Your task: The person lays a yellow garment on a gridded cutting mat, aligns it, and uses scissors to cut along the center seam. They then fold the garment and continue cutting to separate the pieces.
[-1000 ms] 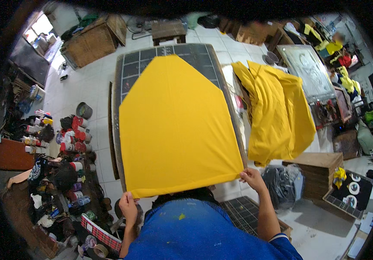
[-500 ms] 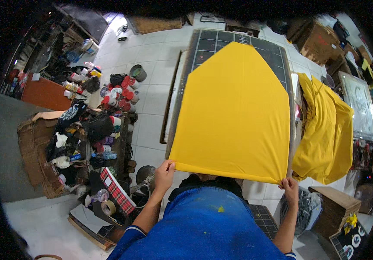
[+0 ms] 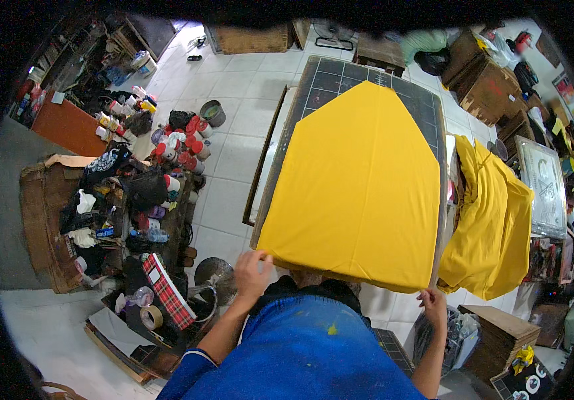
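A yellow cloth panel [image 3: 360, 193] with slanted far corners lies over a dark board marked with a white grid [image 3: 324, 73]. Its near edge hangs down over the board's front end, with a few faint creases running through it. My left hand [image 3: 254, 275] is at the near left corner, fingers apart and holding nothing. By the near right corner is my right hand [image 3: 435, 308], its fingers loosely bent just below the cloth and apart from it. Both hands are close to my blue shirt [image 3: 314, 347].
A second yellow cloth [image 3: 490, 220] lies crumpled to the right, beside a framed screen [image 3: 542, 187]. Red-lidded pots [image 3: 187, 150] and bottles crowd the left bench. Stacked brown boards [image 3: 500, 333] stand at lower right; a plaid item [image 3: 167, 290] lies at lower left.
Both hands have let go of the cloth's near corners, and its near edge now drapes over the board's end. The view has shifted slightly.
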The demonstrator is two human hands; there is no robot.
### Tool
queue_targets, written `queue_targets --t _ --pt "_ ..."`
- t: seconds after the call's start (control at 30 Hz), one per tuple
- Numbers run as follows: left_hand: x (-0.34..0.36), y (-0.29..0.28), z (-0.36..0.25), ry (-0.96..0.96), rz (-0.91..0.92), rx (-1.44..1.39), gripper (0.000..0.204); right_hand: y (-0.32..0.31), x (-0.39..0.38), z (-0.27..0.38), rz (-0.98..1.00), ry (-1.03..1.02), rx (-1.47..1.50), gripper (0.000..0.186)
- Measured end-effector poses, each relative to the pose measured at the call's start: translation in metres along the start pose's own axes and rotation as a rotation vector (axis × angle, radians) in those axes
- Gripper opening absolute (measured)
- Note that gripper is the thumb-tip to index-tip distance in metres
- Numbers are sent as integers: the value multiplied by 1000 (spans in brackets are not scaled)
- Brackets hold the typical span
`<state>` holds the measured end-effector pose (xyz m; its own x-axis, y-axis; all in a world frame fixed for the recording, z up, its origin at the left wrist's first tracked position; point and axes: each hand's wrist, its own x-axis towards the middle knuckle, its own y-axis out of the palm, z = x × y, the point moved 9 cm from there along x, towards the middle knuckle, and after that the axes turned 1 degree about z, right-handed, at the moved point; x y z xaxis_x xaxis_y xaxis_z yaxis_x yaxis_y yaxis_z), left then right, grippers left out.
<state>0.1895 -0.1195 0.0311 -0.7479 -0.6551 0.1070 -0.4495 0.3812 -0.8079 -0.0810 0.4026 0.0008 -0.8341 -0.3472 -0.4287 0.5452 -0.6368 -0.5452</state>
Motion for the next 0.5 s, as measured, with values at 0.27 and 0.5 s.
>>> queue_targets --t 0.27,0.5 --pt "32 127 -141 647 425 31 66 143 25 116 -69 -501 -584 77" --pt "180 61 15 26 159 266 75 128 66 127 72 -622 -817 75"
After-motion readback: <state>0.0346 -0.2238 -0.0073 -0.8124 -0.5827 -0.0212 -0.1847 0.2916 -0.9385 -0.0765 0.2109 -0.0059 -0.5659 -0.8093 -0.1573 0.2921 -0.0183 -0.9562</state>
